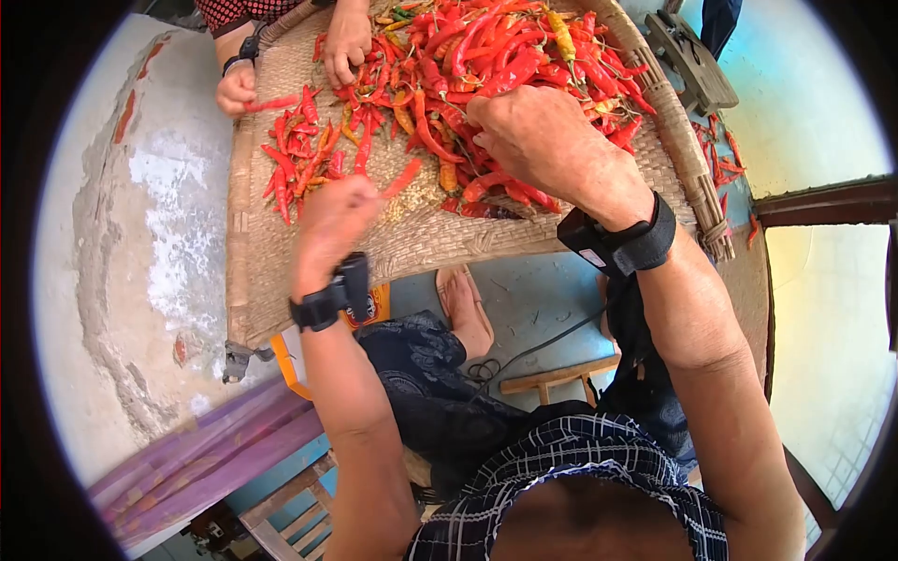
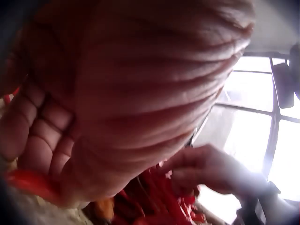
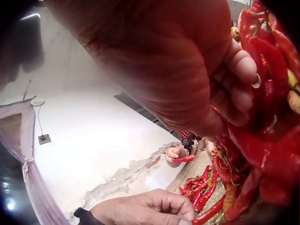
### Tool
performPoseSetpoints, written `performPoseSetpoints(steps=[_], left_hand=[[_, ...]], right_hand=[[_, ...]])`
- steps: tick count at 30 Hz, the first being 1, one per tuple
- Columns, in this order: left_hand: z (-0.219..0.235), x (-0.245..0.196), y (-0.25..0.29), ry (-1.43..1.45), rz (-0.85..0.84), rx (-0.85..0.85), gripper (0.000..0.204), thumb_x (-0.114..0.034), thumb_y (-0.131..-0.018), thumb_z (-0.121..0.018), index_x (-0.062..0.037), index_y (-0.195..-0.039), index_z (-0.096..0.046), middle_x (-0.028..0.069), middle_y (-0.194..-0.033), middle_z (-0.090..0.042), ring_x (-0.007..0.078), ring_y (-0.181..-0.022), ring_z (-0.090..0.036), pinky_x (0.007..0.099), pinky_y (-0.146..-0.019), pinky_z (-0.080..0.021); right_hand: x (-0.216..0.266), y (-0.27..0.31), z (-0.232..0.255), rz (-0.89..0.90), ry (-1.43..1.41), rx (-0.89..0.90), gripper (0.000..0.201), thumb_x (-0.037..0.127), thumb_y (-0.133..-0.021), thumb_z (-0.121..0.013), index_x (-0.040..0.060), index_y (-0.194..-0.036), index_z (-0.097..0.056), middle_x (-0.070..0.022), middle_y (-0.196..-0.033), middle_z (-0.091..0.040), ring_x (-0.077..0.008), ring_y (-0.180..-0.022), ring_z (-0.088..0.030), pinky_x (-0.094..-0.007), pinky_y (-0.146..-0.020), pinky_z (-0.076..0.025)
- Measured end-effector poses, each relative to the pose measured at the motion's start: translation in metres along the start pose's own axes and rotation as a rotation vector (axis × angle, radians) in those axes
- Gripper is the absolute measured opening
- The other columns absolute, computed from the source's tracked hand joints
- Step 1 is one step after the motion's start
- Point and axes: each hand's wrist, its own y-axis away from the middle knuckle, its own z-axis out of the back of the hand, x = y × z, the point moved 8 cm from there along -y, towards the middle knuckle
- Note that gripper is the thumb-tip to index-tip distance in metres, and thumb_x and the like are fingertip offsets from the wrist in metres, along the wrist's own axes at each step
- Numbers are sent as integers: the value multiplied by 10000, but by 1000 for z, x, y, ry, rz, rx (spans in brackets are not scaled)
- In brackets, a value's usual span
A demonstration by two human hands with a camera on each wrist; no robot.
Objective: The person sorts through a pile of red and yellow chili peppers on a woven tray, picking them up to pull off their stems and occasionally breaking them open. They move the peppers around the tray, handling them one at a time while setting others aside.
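Observation:
My left hand [image 1: 337,220] pinches a red chili pepper [image 1: 402,178] over the near side of a woven tray [image 1: 267,262]. In the left wrist view that chili pepper [image 2: 33,183] sticks out beside the thumb. My right hand [image 1: 552,140] is at the near right of a big heap of red chili peppers [image 1: 505,56]. Seen from the right wrist, this hand [image 3: 164,79] has its fingers curled right at the peppers. I cannot tell whether it grips one. A smaller pile of red chilies [image 1: 295,154] lies at the left of the tray.
Across the tray, another person's hand [image 1: 237,89] holds a red chili, while their other hand [image 1: 348,42] touches the heap. Loose pale seeds [image 1: 407,201] lie on the weave. A wooden stool [image 1: 692,61] stands beyond the right rim. The wall [image 1: 168,187] runs along the left.

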Motion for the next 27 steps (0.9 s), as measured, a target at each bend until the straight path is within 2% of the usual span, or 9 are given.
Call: performPoseSetpoints(steps=[2, 3, 5, 6, 8, 10, 13, 16, 27], left_hand=[[34, 41, -1, -112, 149, -87, 166, -187, -817, -663, -28, -847, -625, 17, -742, -600, 102, -688, -556, 279, -612, -436], [31, 40, 0, -115, 144, -83, 166, -187, -817, -663, -28, -847, -625, 17, -742, -600, 102, -688, -556, 279, -612, -436], [59, 15, 15, -503, -48, -555, 186, -184, -831, -665, -18, -911, -635, 47, -846, -611, 123, -746, -572, 276, -657, -457], [55, 7, 14, -505, -50, -554, 186, -184, -831, -665, -18, -911, -635, 47, -846, -611, 123, -746, -572, 276, -657, -457], [8, -23, 1, 23, -194, -149, 235, -170, -828, -660, -9, -995, -623, 94, -910, -611, 172, -790, -590, 300, -712, -479], [-36, -73, 8, -5, -376, 168, 251, -145, -816, -652, -4, -1022, -619, 129, -893, -608, 238, -789, -605, 320, -740, -493], [-64, -83, 10, -104, -428, 219, 263, -125, -792, -646, 5, -1019, -617, 146, -872, -588, 282, -792, -604, 353, -729, -484], [-69, -89, 10, -161, -461, 236, 246, -104, -786, -630, 7, -1005, -628, 170, -853, -557, 328, -797, -587, 385, -712, -464], [-77, -89, 9, -186, -537, 176, 159, -51, -788, -594, 17, -932, -598, 178, -892, -542, 381, -858, -561, 420, -738, -443]], right_hand=[[-2, 1, 1, -12, 9, 13, 113, 112, -778, -608, 9, -795, -652, -183, -728, -659, -345, -716, -679, -441, -605, -542], [-1, 2, 2, 3, -9, 0, 116, 114, -784, -604, 10, -797, -652, -183, -730, -660, -346, -717, -679, -442, -607, -542], [-1, 2, 2, 17, -31, -16, 119, 117, -790, -599, 11, -800, -653, -183, -732, -661, -347, -718, -679, -444, -609, -542], [0, 2, 3, 30, -22, -31, 119, 118, -795, -596, 13, -798, -653, -183, -732, -661, -347, -718, -679, -444, -612, -543], [1, 3, 3, 41, -13, -42, 119, 119, -800, -594, 15, -797, -653, -183, -731, -661, -348, -719, -679, -444, -615, -543], [1, 2, 1, 17, -4, -27, 122, 124, -803, -598, 18, -802, -659, -185, -739, -663, -351, -729, -680, -442, -625, -545], [-1, 1, 1, -15, 12, 20, 126, 127, -798, -604, 18, -810, -666, -188, -747, -666, -352, -742, -682, -441, -634, -548], [-1, 1, 1, 6, -7, 1, 128, 126, -784, -613, 16, -815, -671, -191, -753, -668, -357, -751, -683, -442, -642, -550], [0, 2, 2, -4, -9, -14, 116, 112, -769, -612, 15, -798, -668, -197, -751, -666, -359, -756, -681, -447, -657, -546]])
